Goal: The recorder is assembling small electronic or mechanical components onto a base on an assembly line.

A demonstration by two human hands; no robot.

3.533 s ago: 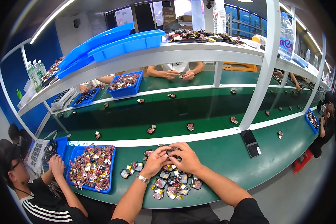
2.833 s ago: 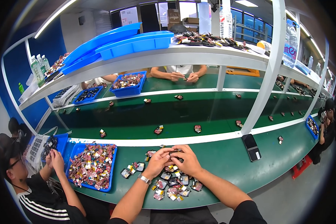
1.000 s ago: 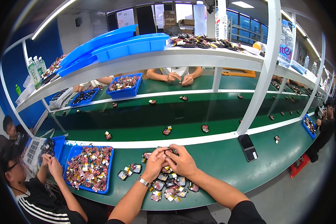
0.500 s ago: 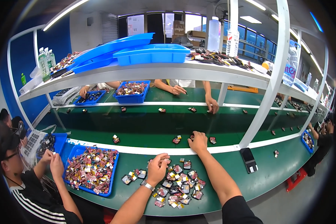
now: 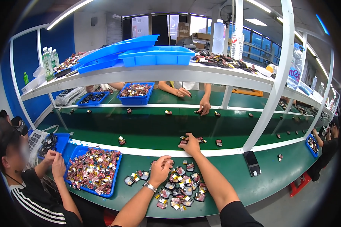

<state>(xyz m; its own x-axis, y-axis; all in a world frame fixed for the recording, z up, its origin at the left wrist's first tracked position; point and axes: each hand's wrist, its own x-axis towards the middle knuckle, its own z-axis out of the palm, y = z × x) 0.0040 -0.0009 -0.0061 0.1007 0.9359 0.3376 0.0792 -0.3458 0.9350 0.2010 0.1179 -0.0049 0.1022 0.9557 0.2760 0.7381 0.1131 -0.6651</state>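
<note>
My left hand (image 5: 161,169) is closed, its fingers curled above the bench beside a loose pile of small circuit-board modules (image 5: 181,186); whatever it may hold is hidden. On the green belt, my right hand (image 5: 191,146) has thumb and fingertips around a small dark module (image 5: 183,140) with red and white parts. Just right of those fingers lies another module (image 5: 201,140), and farther right one more module (image 5: 219,142). Several pieces (image 5: 136,177) rest on the bench left of my left hand.
A blue bin (image 5: 72,165) heaped with modules stands at left, next to a co-worker's hands (image 5: 57,162). Across the belt another person's hand (image 5: 205,105) touches a module. A dark phone-like device (image 5: 252,163) lies right. A white post (image 5: 271,81) and overhead shelf (image 5: 98,78) frame the belt.
My right hand has shifted left from one module to another on the belt. Modules on the near belt have drifted slightly right. My left hand has stayed in place.
</note>
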